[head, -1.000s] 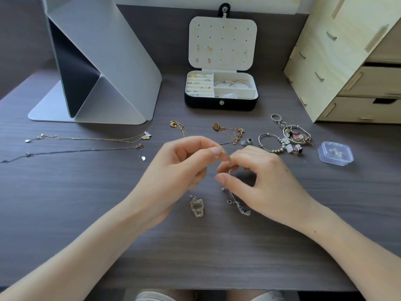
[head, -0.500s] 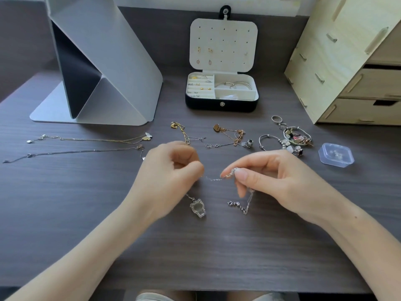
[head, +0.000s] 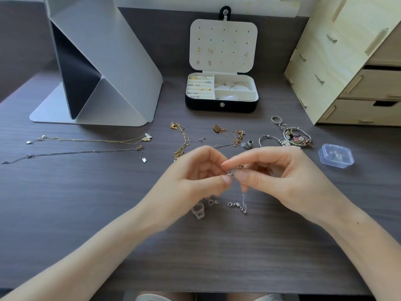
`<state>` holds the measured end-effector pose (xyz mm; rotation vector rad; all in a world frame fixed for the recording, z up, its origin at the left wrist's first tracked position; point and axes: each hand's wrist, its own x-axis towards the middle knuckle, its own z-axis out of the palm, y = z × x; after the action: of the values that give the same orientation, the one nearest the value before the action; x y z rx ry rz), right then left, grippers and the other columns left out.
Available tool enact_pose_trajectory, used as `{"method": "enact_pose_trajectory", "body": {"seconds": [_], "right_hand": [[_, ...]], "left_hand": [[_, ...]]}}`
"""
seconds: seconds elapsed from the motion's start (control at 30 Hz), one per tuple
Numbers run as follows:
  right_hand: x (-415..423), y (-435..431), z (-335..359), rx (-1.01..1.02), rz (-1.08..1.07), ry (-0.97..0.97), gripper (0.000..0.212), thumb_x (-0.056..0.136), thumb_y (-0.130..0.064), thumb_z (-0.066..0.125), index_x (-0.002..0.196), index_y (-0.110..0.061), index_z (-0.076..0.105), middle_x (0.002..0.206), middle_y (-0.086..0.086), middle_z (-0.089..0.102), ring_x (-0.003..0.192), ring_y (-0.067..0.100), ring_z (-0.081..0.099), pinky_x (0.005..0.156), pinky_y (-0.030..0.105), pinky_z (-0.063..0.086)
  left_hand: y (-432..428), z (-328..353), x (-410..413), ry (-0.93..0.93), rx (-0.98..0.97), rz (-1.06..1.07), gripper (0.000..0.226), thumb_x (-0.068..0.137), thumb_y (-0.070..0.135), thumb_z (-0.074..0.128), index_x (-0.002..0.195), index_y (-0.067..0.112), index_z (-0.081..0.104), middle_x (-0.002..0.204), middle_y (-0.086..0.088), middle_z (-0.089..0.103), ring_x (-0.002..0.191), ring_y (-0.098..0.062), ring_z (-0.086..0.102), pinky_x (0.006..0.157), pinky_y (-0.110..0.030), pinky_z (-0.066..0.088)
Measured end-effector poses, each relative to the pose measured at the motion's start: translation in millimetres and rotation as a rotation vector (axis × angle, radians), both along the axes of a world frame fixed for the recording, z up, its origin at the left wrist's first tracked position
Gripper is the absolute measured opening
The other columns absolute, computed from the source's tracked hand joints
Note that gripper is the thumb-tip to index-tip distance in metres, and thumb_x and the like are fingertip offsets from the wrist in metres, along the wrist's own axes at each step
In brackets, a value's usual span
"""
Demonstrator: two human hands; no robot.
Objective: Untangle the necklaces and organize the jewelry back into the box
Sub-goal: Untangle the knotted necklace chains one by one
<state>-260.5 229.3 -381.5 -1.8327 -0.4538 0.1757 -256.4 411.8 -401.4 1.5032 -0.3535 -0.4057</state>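
A thin silver necklace [head: 240, 204] is pinched between my left hand [head: 195, 181] and my right hand [head: 280, 177] just above the dark table. Its loose end and a clear bear-shaped pendant [head: 198, 210] lie on the table below my fingers. The black jewelry box [head: 221, 92] stands open at the back centre, with earrings in its lid and rings and bangles in its compartments. Two necklaces [head: 86, 146] lie stretched out straight at the left. A gold chain [head: 182, 144] and a rose-gold tangle [head: 234, 135] lie behind my hands.
A pile of bracelets and rings [head: 290, 136] lies at the right, beside a small clear plastic case [head: 336, 158]. A grey folded stand [head: 97, 68] rises at the back left. A wooden drawer unit [head: 347, 61] fills the back right.
My hands have come together again after pulling apart half a second ago. The pendant and loose chain end stay on the table below them.
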Motion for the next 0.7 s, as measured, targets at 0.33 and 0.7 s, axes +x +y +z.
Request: {"method": "enact_pose_trajectory", "body": {"seconds": [0.33, 0.7], "right_hand": [[4.7, -6.7, -0.2, -0.018, -0.065, -0.031, 0.009, 0.075, -0.018, 0.067, 0.08, -0.023, 0.073, 0.091, 0.001, 0.071, 0.087, 0.019, 0.066, 0.082, 0.041, 0.051], [6.4, -14.3, 3.0, 0.119, -0.057, 0.09, 0.007, 0.07, -0.009, 0.064, 0.072, -0.011, 0.07, 0.06, -0.005, 0.064, 0.058, 0.005, 0.059, 0.059, 0.012, 0.045]], "left_hand": [[2.8, 3.4, 3.6, 0.184, 0.103, 0.043, 0.009, 0.066, 0.016, 0.063, 0.07, 0.007, 0.064, 0.05, 0.003, 0.044, 0.045, -0.009, 0.035, 0.043, -0.014, 0.028], [4.8, 3.7, 6.7, 0.232, 0.096, 0.147, 0.013, 0.077, 0.01, 0.071, 0.064, 0.013, 0.067, 0.049, 0.007, 0.036, 0.041, -0.007, 0.02, 0.039, -0.015, 0.015]]}}
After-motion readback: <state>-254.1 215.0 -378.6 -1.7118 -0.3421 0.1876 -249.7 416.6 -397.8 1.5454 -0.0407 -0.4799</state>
